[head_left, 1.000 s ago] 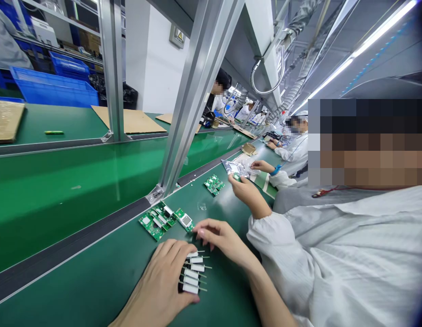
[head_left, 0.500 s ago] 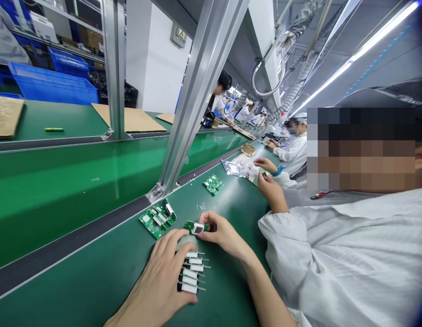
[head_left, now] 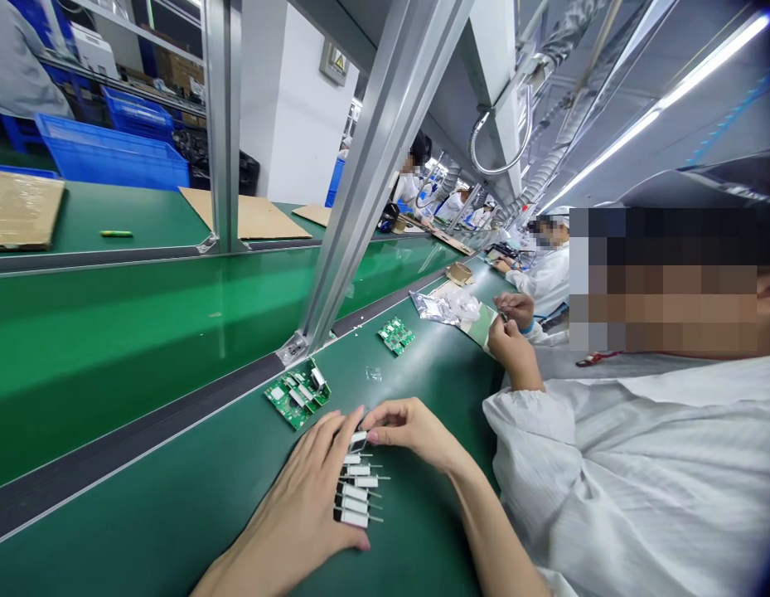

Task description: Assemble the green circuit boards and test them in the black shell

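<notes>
My left hand (head_left: pixel 303 489) curves palm-down around a row of several white block-shaped resistors (head_left: pixel 355 491) with thin wire leads pointing right. Its thumb lies at the near end and its index finger at the far end, bracketing the row. My right hand (head_left: pixel 415 427) pinches a small part with a white frame and grey face (head_left: pixel 358 440) at the far end of the row, close to the left index fingertip. Most of that part is hidden behind fingers. Just beyond the left hand lies a green circuit board (head_left: pixel 297 396) carrying white components.
A second green circuit board (head_left: pixel 396 337) and a clear plastic scrap (head_left: pixel 373 374) lie farther along the green bench. A metal post (head_left: pixel 365 182) rises from its edge. To the right sits a co-worker in a white smock (head_left: pixel 646 464), hands near plastic bags (head_left: pixel 438 307).
My right hand has brought its small green board with the white-framed part against the far end of the row. My left index finger has stretched over it. The co-worker's hands have come together.
</notes>
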Demonstrator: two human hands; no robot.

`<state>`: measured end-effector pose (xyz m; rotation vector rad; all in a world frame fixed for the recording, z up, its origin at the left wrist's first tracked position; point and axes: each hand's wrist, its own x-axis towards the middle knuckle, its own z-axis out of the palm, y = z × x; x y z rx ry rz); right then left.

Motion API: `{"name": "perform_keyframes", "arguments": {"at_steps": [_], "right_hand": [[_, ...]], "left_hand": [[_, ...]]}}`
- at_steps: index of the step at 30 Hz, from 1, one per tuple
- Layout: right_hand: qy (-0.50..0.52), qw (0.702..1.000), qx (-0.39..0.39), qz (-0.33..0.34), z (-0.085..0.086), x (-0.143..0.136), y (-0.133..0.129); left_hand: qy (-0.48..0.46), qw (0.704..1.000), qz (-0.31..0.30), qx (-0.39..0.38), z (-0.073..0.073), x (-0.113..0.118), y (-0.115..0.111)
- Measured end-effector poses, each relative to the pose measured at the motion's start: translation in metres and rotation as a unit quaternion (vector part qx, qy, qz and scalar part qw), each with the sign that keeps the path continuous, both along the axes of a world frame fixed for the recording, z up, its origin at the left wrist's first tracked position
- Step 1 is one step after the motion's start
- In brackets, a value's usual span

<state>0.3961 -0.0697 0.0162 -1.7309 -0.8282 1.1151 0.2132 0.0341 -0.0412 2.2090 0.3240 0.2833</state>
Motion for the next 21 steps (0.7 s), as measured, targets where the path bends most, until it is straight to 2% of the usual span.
{"name": "perform_keyframes", "arguments": {"at_steps": [9,11,13,15,18,21], "right_hand": [[-0.016,0.997,0.053,-0.059,-0.003,-0.028,-0.008],[-0.018,0.984,0.097,-0.148,-0.009,-0.038,-0.007],[-0.005,0.950,0.152,-0.272,-0.018,-0.053,-0.004],[0.025,0.922,0.182,-0.341,-0.025,-0.073,0.001],[0.057,0.924,0.192,-0.326,-0.030,-0.099,0.007],[0.045,0.932,0.188,-0.307,-0.027,-0.101,0.008]], "left_hand": [[0.006,0.999,-0.018,-0.037,0.018,-0.005,0.002],[0.015,0.999,-0.022,-0.043,0.020,-0.004,0.002],[0.020,0.999,-0.025,-0.042,0.022,-0.004,0.002],[0.015,0.999,-0.027,-0.034,0.023,-0.003,0.001],[0.001,0.999,-0.026,-0.024,0.023,-0.003,-0.001],[0.001,0.999,-0.023,-0.025,0.024,-0.004,-0.002]]}}
